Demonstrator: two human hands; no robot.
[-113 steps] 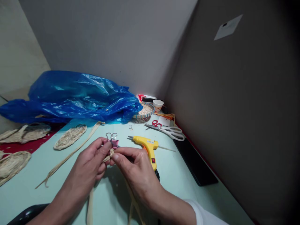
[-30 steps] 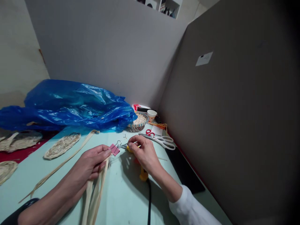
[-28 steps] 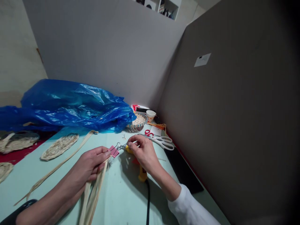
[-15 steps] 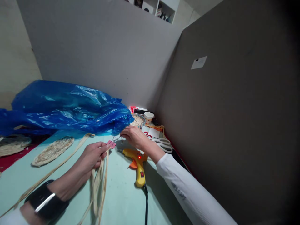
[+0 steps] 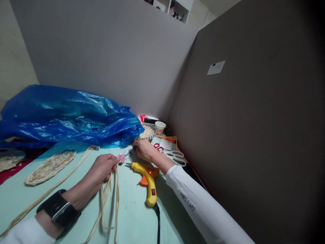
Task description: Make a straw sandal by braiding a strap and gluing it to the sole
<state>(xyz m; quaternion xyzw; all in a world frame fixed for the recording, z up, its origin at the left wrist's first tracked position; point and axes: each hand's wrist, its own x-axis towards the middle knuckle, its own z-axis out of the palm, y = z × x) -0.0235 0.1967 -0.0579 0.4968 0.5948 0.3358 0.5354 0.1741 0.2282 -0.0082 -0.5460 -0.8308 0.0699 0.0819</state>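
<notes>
Beside the nozzle of the yellow plastic glue gun, on its left, I see the pink metal binder clip with silver wire handles. The left hand is narrow and holds this clip between thumb and fingers; below this hand, long cream-coloured fibre strips hang down, also left of the gun. The right hand is just beyond the gun, with its fingers drawn together near the wire handles; from my distant place I cannot tell if it holds something. On the gun a small red light is glowing. Well to the left of the gun lies a flat, oval, straw-coloured woven piece. Beyond the gun I find scissors with white handles, a round woven basket and, farther left, a crumpled blue plastic bag.
</notes>
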